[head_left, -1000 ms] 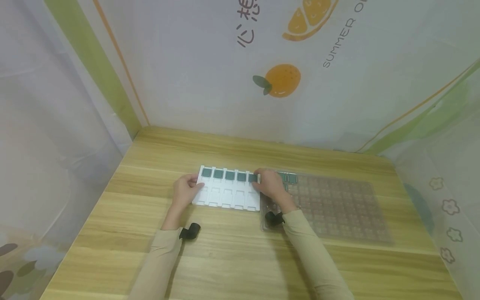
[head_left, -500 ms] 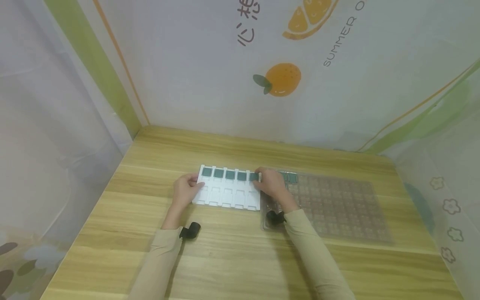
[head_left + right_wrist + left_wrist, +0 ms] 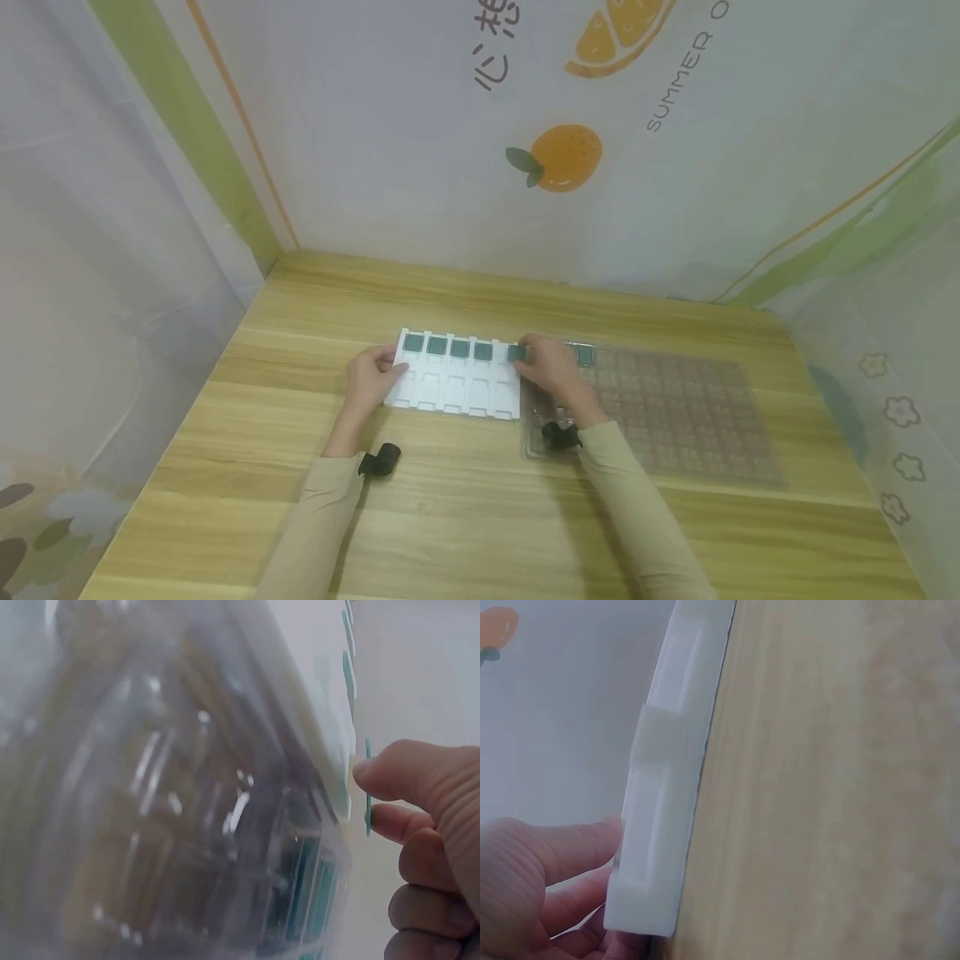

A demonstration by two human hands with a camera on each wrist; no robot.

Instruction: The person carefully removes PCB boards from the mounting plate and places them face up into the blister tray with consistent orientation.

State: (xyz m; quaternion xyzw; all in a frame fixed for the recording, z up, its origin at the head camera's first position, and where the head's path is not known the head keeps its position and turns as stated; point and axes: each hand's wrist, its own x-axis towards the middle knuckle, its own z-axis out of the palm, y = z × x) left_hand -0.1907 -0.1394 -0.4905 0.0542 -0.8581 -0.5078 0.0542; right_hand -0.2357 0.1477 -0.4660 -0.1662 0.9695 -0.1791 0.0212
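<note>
Right hand pinches a green square between its fingers, which partly cover it, at the right end of the white tray! Left hand grips the opposite end, long axis running left-right.

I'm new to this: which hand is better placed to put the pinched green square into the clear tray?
Probably the right hand: it pinches the square near the clear tray; the left hand holds the white tray.
</note>
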